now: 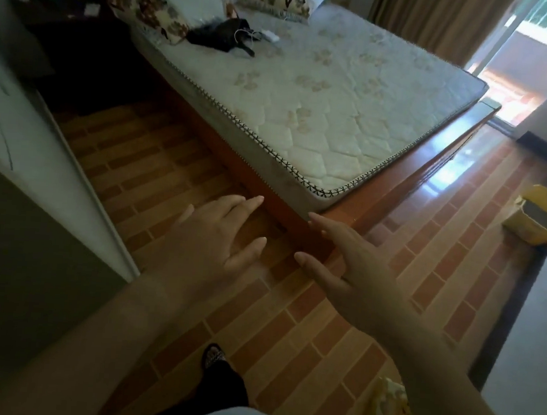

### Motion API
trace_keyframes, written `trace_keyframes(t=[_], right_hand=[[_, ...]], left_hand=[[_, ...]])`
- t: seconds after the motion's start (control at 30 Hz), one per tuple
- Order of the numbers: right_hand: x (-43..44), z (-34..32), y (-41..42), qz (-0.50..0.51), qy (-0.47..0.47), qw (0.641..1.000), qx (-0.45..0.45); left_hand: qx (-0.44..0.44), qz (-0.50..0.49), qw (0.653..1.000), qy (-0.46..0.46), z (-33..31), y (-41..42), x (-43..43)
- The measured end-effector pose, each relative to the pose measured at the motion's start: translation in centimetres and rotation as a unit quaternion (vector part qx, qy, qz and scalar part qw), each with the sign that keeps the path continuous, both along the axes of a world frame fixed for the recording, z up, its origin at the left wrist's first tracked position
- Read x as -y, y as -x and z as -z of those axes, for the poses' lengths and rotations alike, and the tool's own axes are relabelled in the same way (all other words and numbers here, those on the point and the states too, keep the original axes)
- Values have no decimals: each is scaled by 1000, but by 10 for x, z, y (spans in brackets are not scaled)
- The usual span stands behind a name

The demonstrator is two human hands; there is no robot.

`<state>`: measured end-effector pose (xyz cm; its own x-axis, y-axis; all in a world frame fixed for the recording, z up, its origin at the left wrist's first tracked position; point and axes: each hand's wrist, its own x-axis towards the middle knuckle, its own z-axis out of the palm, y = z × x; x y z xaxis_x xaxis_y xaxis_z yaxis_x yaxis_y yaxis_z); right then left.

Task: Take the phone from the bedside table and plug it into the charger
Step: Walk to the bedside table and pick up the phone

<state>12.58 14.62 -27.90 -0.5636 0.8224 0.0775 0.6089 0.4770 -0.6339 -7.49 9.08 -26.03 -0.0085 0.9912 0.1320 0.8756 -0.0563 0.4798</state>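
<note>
Both your hands are out in front over the brick-pattern floor (289, 323), empty, fingers spread; left hand (211, 235) and right hand (346, 262) sit close together near the bed's foot corner; bedside table (68, 14) is far off by the pillows (157, 5), too dark to pick out the phone; white charger (270, 36) lies on the mattress (339, 98).

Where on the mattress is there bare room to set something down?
Most of the mattress is bare, from its foot corner up past the middle. It is crowded only near the pillows, where a black bag and white cable lie.
</note>
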Motion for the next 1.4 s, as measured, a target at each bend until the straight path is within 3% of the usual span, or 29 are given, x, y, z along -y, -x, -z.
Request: trace_keyframes(t=[0.2, 0.53, 0.73, 1.0, 1.2, 1.4], right_hand=[[-62, 1, 92, -43, 35, 998, 33], [-161, 22, 181, -141, 84, 983, 81], [-269, 39, 226, -134, 79, 986, 61], [-452, 22, 292, -156, 41, 986, 33], [-538, 18, 371, -215, 41, 975, 23], [-601, 26, 503, -294, 48, 954, 14]], left_hand=[[-15, -47, 997, 52, 19, 88, -50], [32, -134, 988, 66, 51, 179, -111], [77, -137, 985, 67, 65, 221, -219], [28, -119, 990, 74, 41, 281, -405], [46, -195, 977, 71, 39, 348, -466], [82, -293, 950, 64, 53, 447, -500]])
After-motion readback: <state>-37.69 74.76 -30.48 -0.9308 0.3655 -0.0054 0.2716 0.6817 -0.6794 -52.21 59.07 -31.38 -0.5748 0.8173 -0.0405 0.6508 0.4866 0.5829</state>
